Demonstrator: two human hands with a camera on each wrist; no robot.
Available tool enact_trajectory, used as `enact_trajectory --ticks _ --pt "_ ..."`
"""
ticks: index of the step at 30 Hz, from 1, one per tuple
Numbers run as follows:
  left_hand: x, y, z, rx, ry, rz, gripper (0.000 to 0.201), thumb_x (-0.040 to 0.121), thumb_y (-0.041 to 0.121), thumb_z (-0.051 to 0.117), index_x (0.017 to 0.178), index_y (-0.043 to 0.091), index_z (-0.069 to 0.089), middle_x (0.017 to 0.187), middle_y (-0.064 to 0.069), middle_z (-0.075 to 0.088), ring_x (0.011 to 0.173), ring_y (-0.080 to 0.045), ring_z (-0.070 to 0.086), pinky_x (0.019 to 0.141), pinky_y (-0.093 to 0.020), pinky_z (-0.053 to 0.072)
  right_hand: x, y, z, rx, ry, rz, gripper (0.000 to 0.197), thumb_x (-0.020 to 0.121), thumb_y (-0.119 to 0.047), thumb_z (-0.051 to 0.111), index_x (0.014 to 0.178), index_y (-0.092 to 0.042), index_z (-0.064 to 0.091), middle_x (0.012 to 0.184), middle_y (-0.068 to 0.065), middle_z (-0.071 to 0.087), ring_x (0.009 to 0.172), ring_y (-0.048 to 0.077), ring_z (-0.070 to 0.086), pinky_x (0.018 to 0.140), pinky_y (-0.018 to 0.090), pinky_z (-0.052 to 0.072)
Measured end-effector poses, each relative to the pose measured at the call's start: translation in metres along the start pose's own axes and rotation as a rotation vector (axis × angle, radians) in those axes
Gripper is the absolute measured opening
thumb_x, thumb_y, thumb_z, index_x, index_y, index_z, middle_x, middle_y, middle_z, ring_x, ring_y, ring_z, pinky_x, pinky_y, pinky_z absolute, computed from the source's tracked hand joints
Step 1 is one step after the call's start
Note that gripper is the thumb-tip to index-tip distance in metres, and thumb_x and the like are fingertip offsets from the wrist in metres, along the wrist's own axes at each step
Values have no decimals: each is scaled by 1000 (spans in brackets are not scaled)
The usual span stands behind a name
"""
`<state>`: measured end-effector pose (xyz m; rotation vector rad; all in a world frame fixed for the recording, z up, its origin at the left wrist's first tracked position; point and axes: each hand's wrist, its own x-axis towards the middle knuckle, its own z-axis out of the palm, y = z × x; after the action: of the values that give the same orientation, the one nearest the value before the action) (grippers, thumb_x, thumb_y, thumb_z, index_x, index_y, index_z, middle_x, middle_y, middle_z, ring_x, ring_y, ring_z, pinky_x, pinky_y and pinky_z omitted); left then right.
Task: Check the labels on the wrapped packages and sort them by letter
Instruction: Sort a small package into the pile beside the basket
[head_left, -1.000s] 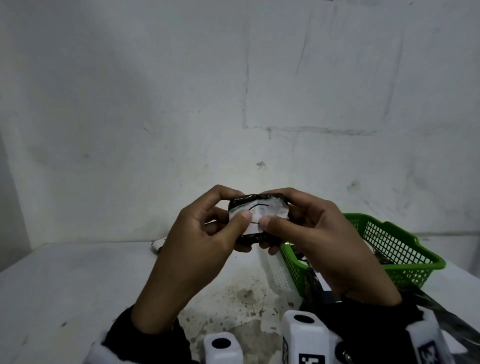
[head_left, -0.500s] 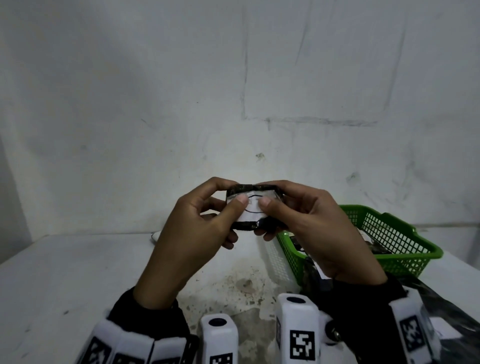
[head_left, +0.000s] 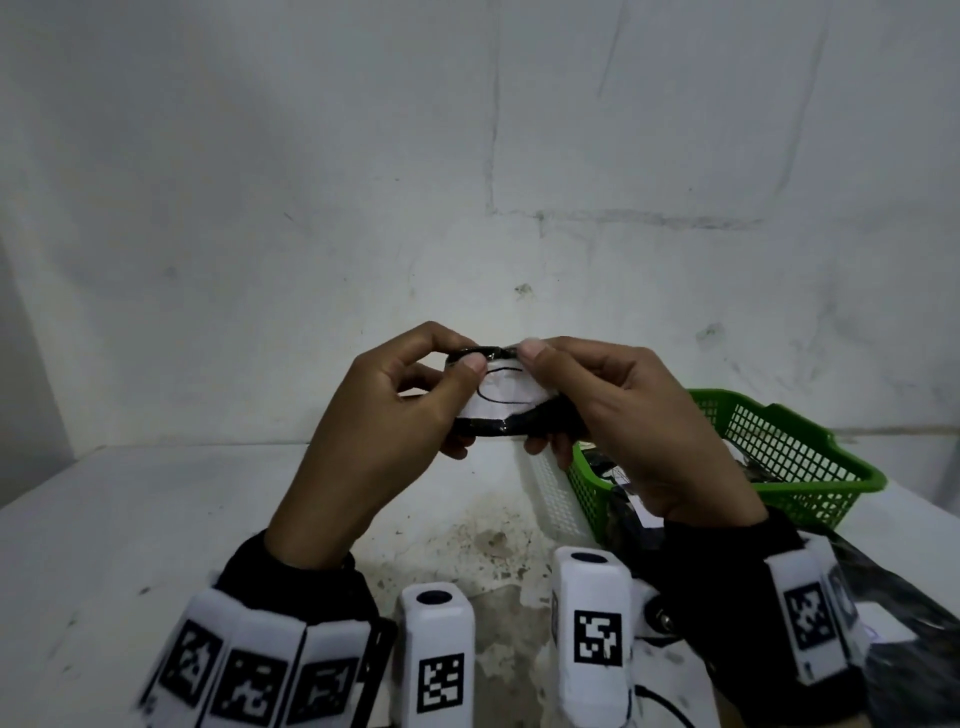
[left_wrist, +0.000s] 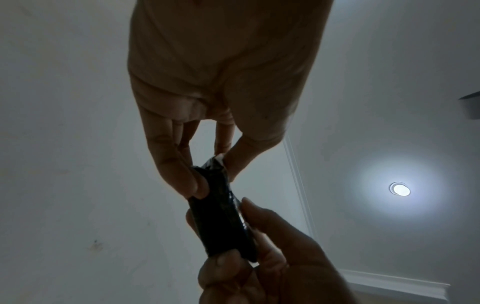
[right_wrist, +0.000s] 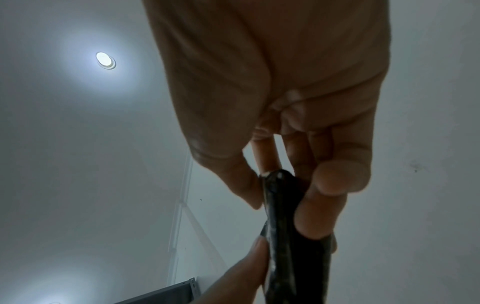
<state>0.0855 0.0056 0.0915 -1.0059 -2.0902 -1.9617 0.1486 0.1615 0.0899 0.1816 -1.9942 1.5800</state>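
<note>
both hands (head_left: 519, 415) pinching pkg (head_left: 506, 410) ends, midair, basket (head_left: 810, 467) right

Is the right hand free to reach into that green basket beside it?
Probably not yet: the right hand and left hand both pinch the black wrapped package. The green basket is open-topped, with nothing between.

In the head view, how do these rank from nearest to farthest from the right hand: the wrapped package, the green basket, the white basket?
1. Wrapped package: nearest, held in the grip of the right hand and the left hand.
2. and 3. Green basket, at the right, and white basket, against its left side: both partly hidden behind the hand, too close to rank.
</note>
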Motion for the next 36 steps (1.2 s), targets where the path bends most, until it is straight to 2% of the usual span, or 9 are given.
enact_trajectory --ticks 5,7,11,15,20,26,29,33,36 --pt "-1 3 1 -34 -27 -35 17 97 31 49 91 24 63 86 -4 68 54 -13 63 48 -27 49 -1 1 -2 -32 -30 -20 19 92 -11 63 103 -18 78 98 10 76 77 23 64 58 26 49" --pt "-2 3 2 -53 -23 -35 7 96 24 53 98 26 59 87 -6 67 56 -12 64 54 -28 52 -1 -2 -3 32 -44 -3 22 93 -11 61 107 -21 75 101 6 76 84 16 67 60 26 52" --pt "-1 2 1 -32 -5 -49 18 89 23 62 106 29 59 97 -4 71 69 -19 72 78 -37 57 0 -4 -3 146 -41 22 36 92 0 58 115 -24 69 90 5 74 81 20 67 67 31 55" --pt "0 1 0 -11 -14 -87 17 87 22 65 104 20 66 92 -3 74 74 -17 72 83 -37 54 1 -2 0 169 -32 18 34 89 6 60 113 -16 69 95 8 74 83 21 66 73 31 56" --pt "0 1 -1 15 41 -24 7 87 20 65 93 21 67 87 -2 73 74 -14 70 76 -31 53 3 1 5 158 -1 64 15 88 -1 62 97 -5 74 86 12 72 78 19 66 71 29 57" --pt "0 1 0 21 5 4 7 88 24 63 88 20 68 84 -3 73 73 -14 69 73 -28 53 1 0 5 92 -6 84 12 90 -8 64 92 -12 75 84 10 74 76 19 68 68 29 58" --pt "1 0 -1 40 5 32 8 86 29 66 88 23 70 85 0 73 75 -15 69 76 -34 56 -2 -3 4 34 -28 95 9 88 -14 69 94 -15 75 87 13 75 69 21 69 58 28 55" --pt "-2 2 -3 40 -77 -4 18 84 40 63 87 22 67 87 -2 73 70 -16 72 66 -32 58 -3 -4 2 49 -8 96 12 88 -4 66 89 -12 75 85 15 70 47 22 62 41 25 44" --pt "-2 4 -5 56 -72 16 14 89 32 59 87 21 66 87 -3 73 66 -19 72 58 -29 59 -2 -3 3 48 -22 77 9 89 -13 68 93 -11 75 88 17 73 53 22 64 42 26 44"
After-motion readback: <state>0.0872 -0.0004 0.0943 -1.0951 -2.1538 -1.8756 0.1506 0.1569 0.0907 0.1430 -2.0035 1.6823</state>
